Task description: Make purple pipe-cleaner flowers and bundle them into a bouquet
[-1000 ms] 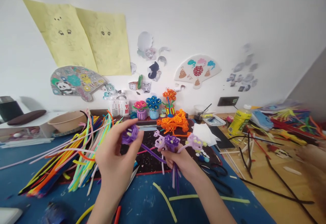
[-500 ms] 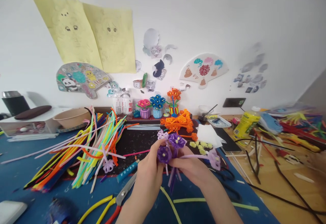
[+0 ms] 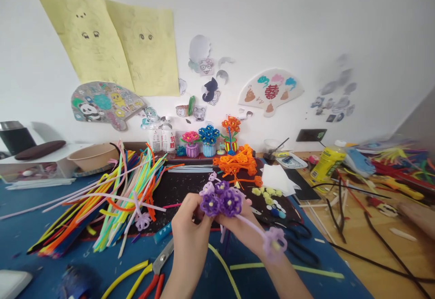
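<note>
Both my hands meet over the blue table mat (image 3: 41, 267), holding a small bunch of purple pipe-cleaner flowers (image 3: 220, 199). My left hand (image 3: 190, 235) pinches the bunch from the left, fingers closed under a dark purple bloom. My right hand (image 3: 243, 231) grips the stems from the right. One pale lilac flower (image 3: 274, 242) droops down on a long bent stem over my right wrist. The stems below are mostly hidden by my fingers.
A big pile of coloured pipe cleaners (image 3: 112, 195) lies left, with a loose lilac flower (image 3: 142, 221). Red-handled pliers (image 3: 154, 281) lie below my left hand, black scissors (image 3: 299, 244) to the right. Orange flowers (image 3: 238, 163) and small potted ones (image 3: 208, 140) stand at the back. Another person's hand (image 3: 418, 215) shows far right.
My left hand brought its dark purple flower across and joined it to the bunch in my right hand. The pale lilac flower swung out and now hangs low at the right.
</note>
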`<action>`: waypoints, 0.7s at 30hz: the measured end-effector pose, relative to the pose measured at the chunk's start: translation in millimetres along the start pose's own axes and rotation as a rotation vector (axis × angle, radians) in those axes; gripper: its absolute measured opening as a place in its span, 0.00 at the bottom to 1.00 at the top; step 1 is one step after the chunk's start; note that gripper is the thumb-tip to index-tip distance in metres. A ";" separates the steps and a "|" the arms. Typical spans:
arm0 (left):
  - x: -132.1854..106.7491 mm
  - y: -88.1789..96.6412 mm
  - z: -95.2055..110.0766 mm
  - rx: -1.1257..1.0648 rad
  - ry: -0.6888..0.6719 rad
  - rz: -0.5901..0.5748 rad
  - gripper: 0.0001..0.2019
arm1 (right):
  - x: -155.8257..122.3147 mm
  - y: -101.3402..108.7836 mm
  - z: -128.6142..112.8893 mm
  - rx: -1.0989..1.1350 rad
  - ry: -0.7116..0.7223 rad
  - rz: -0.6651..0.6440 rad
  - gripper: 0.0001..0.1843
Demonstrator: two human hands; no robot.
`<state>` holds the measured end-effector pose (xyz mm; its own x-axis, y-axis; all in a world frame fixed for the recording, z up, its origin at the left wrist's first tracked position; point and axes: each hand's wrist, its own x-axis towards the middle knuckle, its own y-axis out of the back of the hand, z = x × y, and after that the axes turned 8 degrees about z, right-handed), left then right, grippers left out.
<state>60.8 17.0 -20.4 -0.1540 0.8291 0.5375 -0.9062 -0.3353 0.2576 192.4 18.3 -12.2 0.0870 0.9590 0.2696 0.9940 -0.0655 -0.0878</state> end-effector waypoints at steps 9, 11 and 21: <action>-0.2 5.8 5.2 0.103 0.011 0.035 0.06 | 9.1 5.5 22.3 -0.138 0.144 0.069 0.07; -7.4 6.0 11.0 0.181 -0.181 0.102 0.03 | 11.9 8.9 25.9 -0.142 0.130 0.113 0.07; -38.5 -21.1 17.4 0.109 -0.576 -0.138 0.08 | 17.5 8.7 32.5 -0.166 0.089 0.240 0.10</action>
<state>92.7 -15.5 -32.5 0.2277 0.5026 0.8340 -0.8525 -0.3109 0.4201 200.3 43.5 -39.4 0.3189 0.8833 0.3436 0.9409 -0.3386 -0.0030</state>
